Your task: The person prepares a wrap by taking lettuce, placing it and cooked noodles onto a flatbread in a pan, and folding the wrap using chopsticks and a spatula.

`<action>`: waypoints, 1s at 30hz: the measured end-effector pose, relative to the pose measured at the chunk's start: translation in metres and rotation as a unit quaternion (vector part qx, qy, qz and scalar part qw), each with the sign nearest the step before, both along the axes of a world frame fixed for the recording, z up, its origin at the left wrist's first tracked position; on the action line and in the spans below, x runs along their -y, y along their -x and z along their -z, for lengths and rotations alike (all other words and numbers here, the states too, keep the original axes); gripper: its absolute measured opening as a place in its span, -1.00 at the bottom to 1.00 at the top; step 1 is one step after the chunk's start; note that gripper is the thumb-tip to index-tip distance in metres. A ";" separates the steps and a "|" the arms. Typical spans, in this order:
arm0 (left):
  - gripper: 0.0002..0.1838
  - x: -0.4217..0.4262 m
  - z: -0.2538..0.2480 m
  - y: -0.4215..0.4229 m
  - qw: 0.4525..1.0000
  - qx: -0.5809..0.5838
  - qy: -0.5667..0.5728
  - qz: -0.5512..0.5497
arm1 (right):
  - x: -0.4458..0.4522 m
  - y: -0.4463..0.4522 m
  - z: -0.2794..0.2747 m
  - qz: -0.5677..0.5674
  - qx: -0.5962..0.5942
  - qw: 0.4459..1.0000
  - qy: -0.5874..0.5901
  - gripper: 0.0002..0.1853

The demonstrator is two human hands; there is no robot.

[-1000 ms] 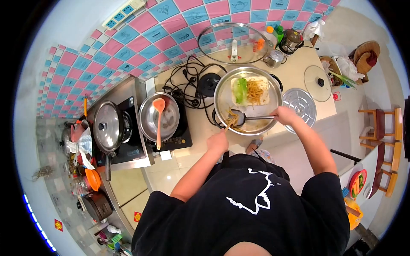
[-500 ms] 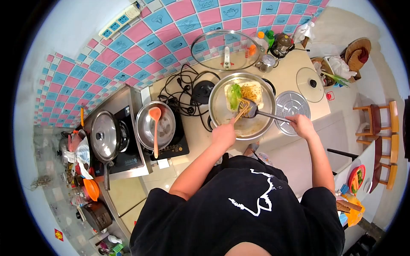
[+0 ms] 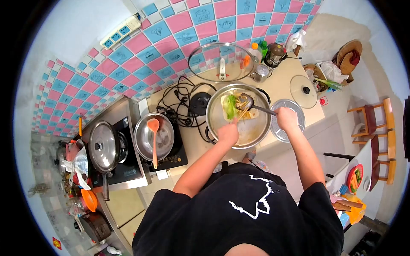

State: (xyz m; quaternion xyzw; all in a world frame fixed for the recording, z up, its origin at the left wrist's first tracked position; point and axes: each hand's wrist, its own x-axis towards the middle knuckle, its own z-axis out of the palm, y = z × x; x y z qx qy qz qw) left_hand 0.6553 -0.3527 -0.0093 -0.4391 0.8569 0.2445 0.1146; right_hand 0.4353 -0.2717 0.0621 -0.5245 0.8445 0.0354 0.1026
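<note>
In the head view, a wide steel pan (image 3: pixel 250 135) on the counter holds a pale flat wrap (image 3: pixel 225 102). Green lettuce (image 3: pixel 231 107) and brown shredded food (image 3: pixel 241 100) lie on it. My left hand (image 3: pixel 228 133), at the pan's near side, is closed on wooden chopsticks (image 3: pixel 243 114) whose tips reach the food. My right hand (image 3: pixel 286 117) grips the handle of a metal spatula (image 3: pixel 264 109) from the right. The spatula's head is over the shredded food, partly hiding it.
A perforated steel steamer plate (image 3: pixel 295 133) lies right of the pan, below a glass lid (image 3: pixel 303 91). Another glass lid (image 3: pixel 221 64) leans at the wall. Left are tangled black cables (image 3: pixel 183 96), a steel bowl (image 3: pixel 143 137) with an orange ladle (image 3: pixel 153 125), and a lidded wok (image 3: pixel 103 146).
The spatula's head has moved up and left over the shredded food, and my right hand has shifted left with it. The chopsticks remain at the food. The whole view has shifted slightly.
</note>
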 end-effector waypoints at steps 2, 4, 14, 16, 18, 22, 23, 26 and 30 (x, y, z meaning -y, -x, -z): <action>-0.41 0.000 0.008 0.000 1.000 -0.024 0.011 -0.014 | 0.006 -0.004 -0.004 0.026 0.009 0.999 -0.039 -0.84; -0.41 0.002 0.013 -0.004 1.000 -0.023 0.004 -0.015 | 0.008 -0.006 -0.010 0.034 0.013 0.998 -0.053 -0.84; -0.41 0.010 0.010 -0.010 1.000 0.008 0.017 0.008 | 0.004 0.003 -0.006 0.065 0.031 0.993 -0.095 -0.80; -0.40 0.003 0.002 -0.003 1.000 -0.007 0.015 0.023 | 0.005 0.001 -0.012 0.057 0.038 0.993 -0.092 -0.80; -0.39 0.000 0.009 0.003 0.999 -0.023 0.013 0.037 | 0.007 -0.003 -0.017 0.047 0.044 0.994 -0.088 -0.81; -0.39 0.007 0.034 0.005 0.999 -0.035 -0.001 -0.010 | 0.008 -0.003 -0.019 0.054 0.054 0.993 -0.088 -0.80; -0.40 0.011 0.034 0.003 0.999 -0.028 -0.014 -0.030 | 0.007 -0.002 -0.018 0.053 0.054 0.992 -0.099 -0.80; -0.40 0.019 0.028 -0.005 0.997 0.016 -0.031 -0.066 | 0.002 0.002 -0.016 0.054 0.056 0.990 -0.116 -0.79; -0.42 0.014 0.017 -0.010 0.999 -0.004 -0.007 -0.034 | -0.002 0.002 -0.023 0.069 0.066 0.987 -0.128 -0.79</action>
